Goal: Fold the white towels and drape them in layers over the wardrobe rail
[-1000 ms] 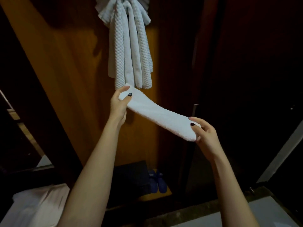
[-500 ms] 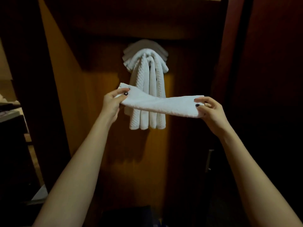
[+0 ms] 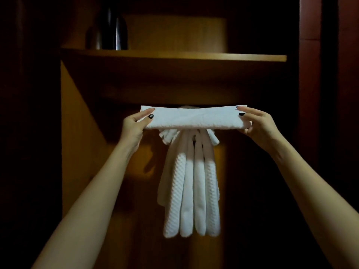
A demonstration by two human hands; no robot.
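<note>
Both arms reach up into the wardrobe [image 3: 77,136], a wooden box that is open at the front. The left hand [image 3: 136,124] and the right hand [image 3: 258,124] hold one folded towel [image 3: 194,118] between them. It is stretched out level as a long, narrow band. The left hand pinches its left end, with the thumb laid across the front and the fingers curled over the top edge. The right hand grips the right end the same way, its fingers bent round the cloth. Dark polish shows on the nails of both hands.

The band sits just under the shelf [image 3: 174,57] and in front of the top of the hung towels [image 3: 191,191], covering the place where they bend over. The rail is hidden behind the cloth. Below the band, the hung towels drop as four narrow folded strips side by side. The outer two have a waffle weave and the inner two are smooth. A looser fold of cloth lies behind them on the left. Short ruffled ends fan out just beneath the held towel.

On the shelf, at the left, stands a dark glossy vessel [image 3: 114,30]. It is too dim to identify. A reddish panel [image 3: 308,74] closes the right side.
</note>
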